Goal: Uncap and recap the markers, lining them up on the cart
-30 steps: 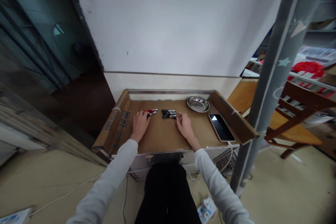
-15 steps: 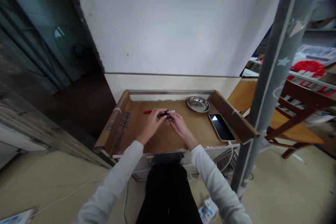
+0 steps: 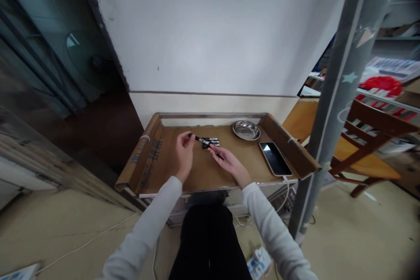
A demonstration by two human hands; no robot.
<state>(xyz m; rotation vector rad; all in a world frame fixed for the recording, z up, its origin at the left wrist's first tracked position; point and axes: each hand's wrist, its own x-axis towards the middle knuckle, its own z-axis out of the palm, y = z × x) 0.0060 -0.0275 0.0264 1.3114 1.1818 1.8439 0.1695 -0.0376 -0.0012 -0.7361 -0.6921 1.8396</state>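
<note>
A slim black pen-like item (image 3: pixel 204 141) slants between my hands, above the brown cardboard surface (image 3: pixel 200 174). The fingertips of my left hand (image 3: pixel 185 151) pinch its upper left end, which is dark. My right hand (image 3: pixel 226 160) has its fingers closed round the lower right part. Just behind the item, several short black-and-silver cylinders (image 3: pixel 213 141) lie side by side on the cardboard, partly covered by it.
Farther right stands a round metal dish (image 3: pixel 246 131), with a phone (image 3: pixel 275 159) plugged into a white cable nearer the front edge. Raised cardboard flaps border both sides. A grey pole (image 3: pixel 328 109) rises beside the right flap, near a wooden chair (image 3: pixel 367 153).
My hands have moved apart, my left one to the left, and the slim item now shows between them. The cylinders have come into view; the red item is no longer visible.
</note>
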